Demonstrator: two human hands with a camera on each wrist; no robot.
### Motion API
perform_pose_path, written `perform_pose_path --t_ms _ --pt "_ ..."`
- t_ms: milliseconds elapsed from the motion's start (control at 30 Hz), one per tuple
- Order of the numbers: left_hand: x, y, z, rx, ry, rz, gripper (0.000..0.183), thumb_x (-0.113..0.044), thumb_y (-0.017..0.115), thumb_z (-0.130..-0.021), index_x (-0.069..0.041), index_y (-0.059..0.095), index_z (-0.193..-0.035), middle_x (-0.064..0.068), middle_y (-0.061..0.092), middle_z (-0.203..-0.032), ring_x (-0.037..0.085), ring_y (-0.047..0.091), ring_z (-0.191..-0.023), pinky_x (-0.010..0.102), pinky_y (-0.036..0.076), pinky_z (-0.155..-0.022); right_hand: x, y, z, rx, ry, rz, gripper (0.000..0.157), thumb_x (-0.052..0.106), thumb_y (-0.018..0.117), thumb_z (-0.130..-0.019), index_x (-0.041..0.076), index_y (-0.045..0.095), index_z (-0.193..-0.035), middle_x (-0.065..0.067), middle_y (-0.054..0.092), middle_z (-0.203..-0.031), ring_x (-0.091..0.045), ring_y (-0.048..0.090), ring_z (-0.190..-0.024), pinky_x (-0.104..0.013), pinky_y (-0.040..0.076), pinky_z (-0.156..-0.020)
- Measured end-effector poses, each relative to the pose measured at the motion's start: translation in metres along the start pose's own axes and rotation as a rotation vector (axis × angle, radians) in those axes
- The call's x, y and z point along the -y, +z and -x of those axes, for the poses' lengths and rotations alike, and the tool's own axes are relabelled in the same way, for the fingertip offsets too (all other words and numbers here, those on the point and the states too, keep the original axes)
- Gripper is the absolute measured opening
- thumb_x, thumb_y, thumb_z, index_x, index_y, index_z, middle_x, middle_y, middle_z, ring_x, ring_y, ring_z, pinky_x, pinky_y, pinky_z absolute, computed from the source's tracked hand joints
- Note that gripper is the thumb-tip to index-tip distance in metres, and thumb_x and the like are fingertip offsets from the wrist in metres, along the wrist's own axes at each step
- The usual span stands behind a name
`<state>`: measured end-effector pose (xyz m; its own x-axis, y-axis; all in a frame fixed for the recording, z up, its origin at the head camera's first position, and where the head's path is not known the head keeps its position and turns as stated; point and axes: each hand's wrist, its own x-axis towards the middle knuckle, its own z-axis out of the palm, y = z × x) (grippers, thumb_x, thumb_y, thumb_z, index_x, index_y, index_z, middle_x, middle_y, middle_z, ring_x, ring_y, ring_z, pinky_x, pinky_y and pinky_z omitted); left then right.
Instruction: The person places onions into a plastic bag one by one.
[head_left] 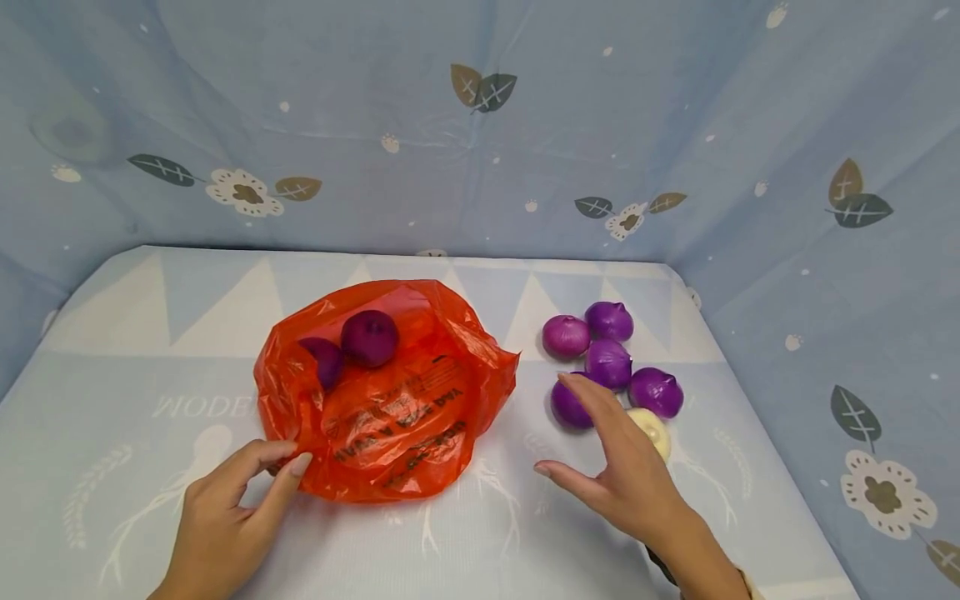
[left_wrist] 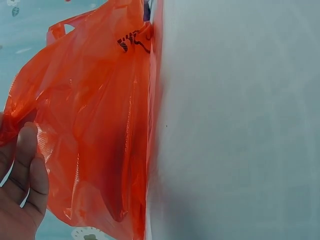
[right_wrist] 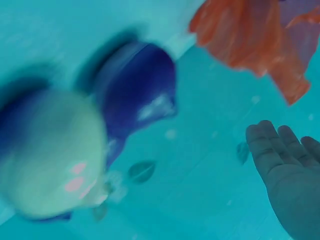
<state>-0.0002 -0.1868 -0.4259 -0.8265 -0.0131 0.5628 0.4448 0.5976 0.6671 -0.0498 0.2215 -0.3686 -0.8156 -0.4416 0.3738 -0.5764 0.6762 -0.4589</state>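
Observation:
My left hand (head_left: 228, 507) pinches the near-left rim of a red plastic bag (head_left: 405, 408), whose mouth is spread open on the table. In the left wrist view, the bag (left_wrist: 95, 105) rises as a crinkled wall beside the fingers. Inside lie two purple onions, one round (head_left: 370, 337) and one partly covered by the plastic (head_left: 324, 360). My right hand (head_left: 637, 475) is over the table with thumb and fingers apart, holding nothing. Its fingertips overlap a purple onion (head_left: 568, 406) in the head view. A pale yellow onion (head_left: 651, 429) is partly hidden behind that hand.
Beyond the right hand sit several more purple onions (head_left: 608, 363) in a loose cluster. The table (head_left: 97, 467) has a pale printed cover. Blue patterned curtains (head_left: 480, 167) stand behind it and along its right side.

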Motion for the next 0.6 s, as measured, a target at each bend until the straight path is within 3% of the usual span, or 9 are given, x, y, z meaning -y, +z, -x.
perform_pose_path --t_ms 100,200,333,433,533,600 --pt "0.0 0.0 0.0 0.004 -0.002 -0.001 0.03 0.012 0.082 -0.078 -0.007 0.074 -0.1 -0.006 0.068 -0.086 -0.005 0.059 -0.084 0.009 0.049 -0.084 -0.012 -0.007 0.008 -0.026 0.025 0.048 0.095 0.071 0.066 -0.09 0.013 0.039 -0.161 -0.007 0.046 -0.158 -0.026 0.046 -0.143 -0.019 0.027 -0.118" --pt "0.0 0.0 0.0 0.005 0.001 0.003 0.031 0.012 0.082 -0.077 -0.007 0.074 -0.1 -0.006 0.069 -0.086 -0.004 0.059 -0.084 0.009 0.049 -0.084 -0.024 -0.013 0.016 -0.039 0.054 0.09 0.098 0.071 0.067 -0.09 0.013 0.037 -0.162 -0.008 0.044 -0.16 -0.028 0.043 -0.145 -0.019 0.023 -0.12" --pt "0.0 0.001 -0.001 0.007 0.007 0.016 0.032 0.012 0.082 -0.077 -0.007 0.074 -0.101 -0.006 0.069 -0.087 -0.003 0.059 -0.083 0.01 0.05 -0.083 -0.037 -0.022 0.028 -0.051 0.088 0.148 0.101 0.049 0.09 -0.081 0.01 0.04 -0.16 -0.011 0.043 -0.16 -0.033 0.042 -0.144 -0.016 0.019 -0.12" --pt "-0.001 0.001 -0.001 0.007 0.008 0.019 0.033 0.012 0.083 -0.077 -0.008 0.074 -0.102 -0.006 0.069 -0.087 -0.003 0.059 -0.083 0.009 0.049 -0.083 -0.045 -0.026 0.036 -0.055 0.121 0.177 0.102 0.026 0.098 -0.072 0.005 0.044 -0.156 -0.013 0.045 -0.159 -0.036 0.043 -0.142 -0.015 0.018 -0.119" --pt "-0.001 0.002 -0.001 0.001 0.017 0.02 0.034 0.012 0.083 -0.076 -0.007 0.075 -0.103 -0.005 0.069 -0.088 -0.003 0.06 -0.083 0.009 0.049 -0.084 -0.05 -0.028 0.045 -0.043 0.183 0.194 0.099 0.023 0.098 -0.072 0.005 0.047 -0.154 -0.014 0.045 -0.158 -0.038 0.044 -0.142 -0.02 0.021 -0.121" --pt "-0.001 0.002 -0.002 0.002 0.015 0.018 0.033 0.012 0.083 -0.076 -0.007 0.075 -0.102 -0.005 0.07 -0.088 -0.004 0.06 -0.083 0.008 0.049 -0.084 -0.052 -0.029 0.051 -0.025 0.232 0.201 0.097 0.026 0.097 -0.074 0.007 0.047 -0.155 -0.015 0.045 -0.157 -0.04 0.043 -0.141 -0.031 0.028 -0.122"
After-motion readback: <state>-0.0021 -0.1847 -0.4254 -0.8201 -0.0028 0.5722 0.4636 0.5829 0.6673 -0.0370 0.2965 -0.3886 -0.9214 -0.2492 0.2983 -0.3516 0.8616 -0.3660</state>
